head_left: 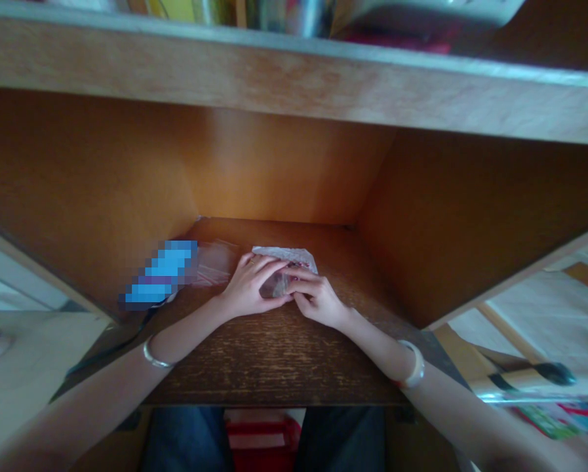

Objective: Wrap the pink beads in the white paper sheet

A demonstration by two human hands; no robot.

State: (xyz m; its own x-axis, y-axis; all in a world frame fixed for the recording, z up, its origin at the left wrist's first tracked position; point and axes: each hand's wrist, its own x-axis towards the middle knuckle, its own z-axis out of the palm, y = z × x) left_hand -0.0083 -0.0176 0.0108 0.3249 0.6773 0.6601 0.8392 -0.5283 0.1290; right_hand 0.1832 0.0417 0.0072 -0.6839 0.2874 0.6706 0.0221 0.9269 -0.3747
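Observation:
My left hand (pixel 254 285) curves around a small clear plastic bag (pixel 275 284), its thumb and fingers closed at the edges. My right hand (pixel 318 295) pinches at the right side of the same bag, fingertips meeting those of the left. Just beyond the hands lies a crumpled white sheet (pixel 284 252) with small dark and red bits (pixel 299 265) on it. Fingers hide part of the sheet and of the bag, so what the bag contains cannot be made out.
Flat clear bags (pixel 217 254) with red lines lie left of my hands. A blurred-out phone with a blue screen (pixel 163 270) leans near the left wall, a dark cable (pixel 111 351) running from it. Wooden walls enclose the worn desktop (pixel 274 367); a shelf edge (pixel 294 75) crosses above.

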